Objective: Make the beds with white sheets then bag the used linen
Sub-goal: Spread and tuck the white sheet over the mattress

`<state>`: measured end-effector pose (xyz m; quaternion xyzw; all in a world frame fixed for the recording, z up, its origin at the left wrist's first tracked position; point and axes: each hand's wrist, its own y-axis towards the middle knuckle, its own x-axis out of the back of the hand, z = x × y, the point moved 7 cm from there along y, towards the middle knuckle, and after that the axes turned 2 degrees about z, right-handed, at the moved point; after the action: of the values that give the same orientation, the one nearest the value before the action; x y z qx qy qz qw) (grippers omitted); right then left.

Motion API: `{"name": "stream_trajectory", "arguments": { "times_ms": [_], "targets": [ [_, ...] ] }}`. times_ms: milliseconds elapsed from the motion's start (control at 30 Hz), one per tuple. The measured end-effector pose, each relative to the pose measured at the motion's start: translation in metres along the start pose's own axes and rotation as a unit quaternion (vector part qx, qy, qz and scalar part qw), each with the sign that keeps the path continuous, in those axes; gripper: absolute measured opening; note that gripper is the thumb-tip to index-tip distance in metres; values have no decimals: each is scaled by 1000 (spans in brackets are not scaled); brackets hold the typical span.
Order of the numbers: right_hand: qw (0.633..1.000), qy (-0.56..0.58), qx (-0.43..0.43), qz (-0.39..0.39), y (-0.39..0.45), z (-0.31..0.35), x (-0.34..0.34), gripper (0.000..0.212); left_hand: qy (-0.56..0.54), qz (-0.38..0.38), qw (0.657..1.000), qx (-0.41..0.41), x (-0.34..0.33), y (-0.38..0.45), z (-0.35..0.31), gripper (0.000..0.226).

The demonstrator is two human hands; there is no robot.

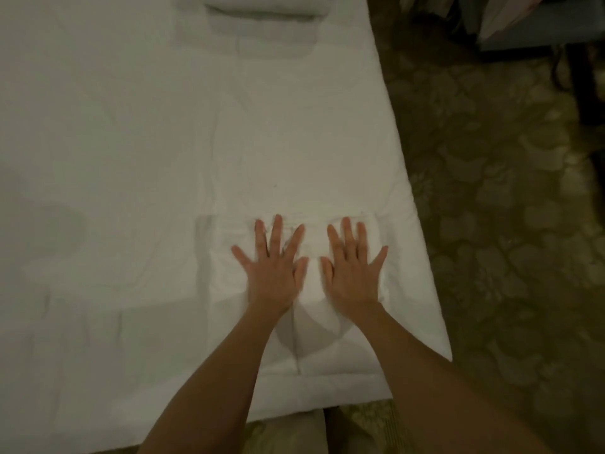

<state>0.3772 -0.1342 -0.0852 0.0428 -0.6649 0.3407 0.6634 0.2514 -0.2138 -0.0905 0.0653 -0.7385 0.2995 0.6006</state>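
Both hands are laid flat on the bed, the left hand [273,271] and the right hand [355,273] side by side and just apart, with the fingers [278,231] spread wide and straight; nothing is held. Under the fingers a small folded white cloth [312,253] is pressed against the white sheet [131,142], which is spread over the bed near its right edge. Well beyond the fingertips, a folded white bundle [258,24] is seen at the far end of the bed. To the right of the right hand, patterned carpet [507,224] is visible.

The linen is judged to be soft, light and limp, easily creased and slid under the palms; it would best be smoothed with flat hands, and taken up by pinching an edge or corner. The picture is dim and blurred. No brand, label or writing can be read.
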Motion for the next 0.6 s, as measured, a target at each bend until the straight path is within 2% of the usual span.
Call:
{"name": "stream_trajectory", "arguments": {
  "times_ms": [67,133,267,367,400,600],
  "targets": [
    [999,-24,21,44,-2,2,10,62,10,55,998,12,8,-2,0,60],
    [997,-43,43,51,-13,4,27,62,15,93,995,22,20,-9,1,60],
    [992,-50,57,105,-53,-3,62,54,-70,139,987,41,75,-41,-6,66],
    [986,-3,62,154,-75,-8,115,55,-165,102,979,69,130,-68,-5,51],
    [987,12,57,149,-78,-12,137,54,-193,84,974,79,149,-73,-5,47],
    [994,37,103,30,-60,-34,287,47,-214,-20,973,80,255,-52,-44,39]
  ]
}}
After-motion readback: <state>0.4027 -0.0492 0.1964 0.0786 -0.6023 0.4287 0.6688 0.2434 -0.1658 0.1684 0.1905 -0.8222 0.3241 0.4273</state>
